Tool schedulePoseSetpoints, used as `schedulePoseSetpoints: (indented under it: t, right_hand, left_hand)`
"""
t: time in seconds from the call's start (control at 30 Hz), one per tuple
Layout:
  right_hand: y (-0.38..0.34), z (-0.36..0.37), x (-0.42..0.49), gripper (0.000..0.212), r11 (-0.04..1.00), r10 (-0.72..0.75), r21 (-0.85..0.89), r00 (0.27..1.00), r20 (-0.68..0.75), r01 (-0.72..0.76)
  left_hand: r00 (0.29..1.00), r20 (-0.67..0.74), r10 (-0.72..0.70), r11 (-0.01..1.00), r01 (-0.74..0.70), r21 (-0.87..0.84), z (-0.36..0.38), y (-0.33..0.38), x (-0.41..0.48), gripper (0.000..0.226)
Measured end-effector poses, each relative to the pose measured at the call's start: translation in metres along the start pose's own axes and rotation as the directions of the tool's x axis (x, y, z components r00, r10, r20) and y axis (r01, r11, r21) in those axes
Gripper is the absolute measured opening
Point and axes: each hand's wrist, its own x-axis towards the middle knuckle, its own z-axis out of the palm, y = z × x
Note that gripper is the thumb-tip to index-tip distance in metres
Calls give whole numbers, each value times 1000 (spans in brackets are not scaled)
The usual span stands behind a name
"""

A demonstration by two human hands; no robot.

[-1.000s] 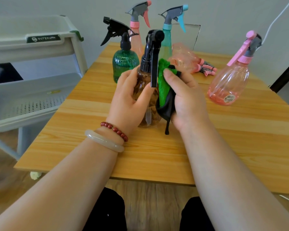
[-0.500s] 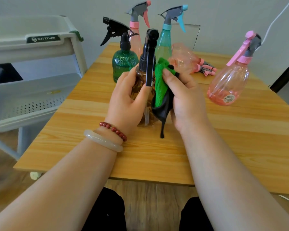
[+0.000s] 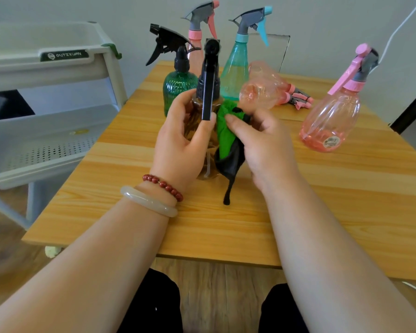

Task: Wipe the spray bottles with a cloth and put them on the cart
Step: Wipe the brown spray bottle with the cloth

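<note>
Left hand (image 3: 180, 143) wraps fingers and thumb round the amber clear plastic spray bottle with black trigger head (image 3: 208, 92) and holds it upright over the light wooden table (image 3: 346, 212). The base is hidden by the hand, so I cannot tell whether it is resting or lifted. Right hand (image 3: 264, 143) pinches the bunched green-and-black cloth (image 3: 226, 138) and presses it to the bottle's right side, below the neck. A black tail of the cloth hangs down to the table top. Neither hand is free.

Progress, as a judgement: early. The wipe of this one bottle is in hand. The grey-white plastic cart (image 3: 58, 131) stands left of the table, and the shelves that show carry no bottle, so nothing looks delivered yet.

Waiting on the table behind:
- dark green ribbed bottle with black trigger (image 3: 175, 90)
- slim pink bottle with grey-and-pink trigger (image 3: 197, 34)
- teal cone-shaped bottle with grey-and-blue trigger (image 3: 235, 68)
- pink clear bottle lying on its side (image 3: 262, 92), maybe a second one behind it, hard to tell
- round pink clear bottle (image 3: 332, 118), upright at the right

Whether any of these is already wiped cannot be told. Left to do: finish the amber one, carry it across to the cart, then repeat for each of the others.
</note>
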Motion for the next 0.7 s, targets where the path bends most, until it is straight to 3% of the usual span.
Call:
schedulePoseSetpoints:
  t: [0.13,0.27,0.37,0.57,0.7]
  right_hand:
    - [2,-1,1,8,989,145,0,989,-18,-146]
    - [-3,6,-1,8,960,58,274,998,21,-61]
    - [1,7,0,10,986,15,165,999,31,-20]
    - [2,-4,3,9,973,230,2,973,-2,-230]
    - [-3,5,-2,21,998,45,55,998,-38,-43]
  left_hand:
    - [999,-27,-27,1000,27,1,-1,-1,1,40]
    - [1000,-4,-30,999,30,-15,1,0,0,42]
    - [999,5,-42,999,42,-12,0,1,0,44]
    - [999,-6,-53,999,53,-8,-1,1,1,42]
    - [998,-14,-59,998,59,-2,-1,2,1,44]
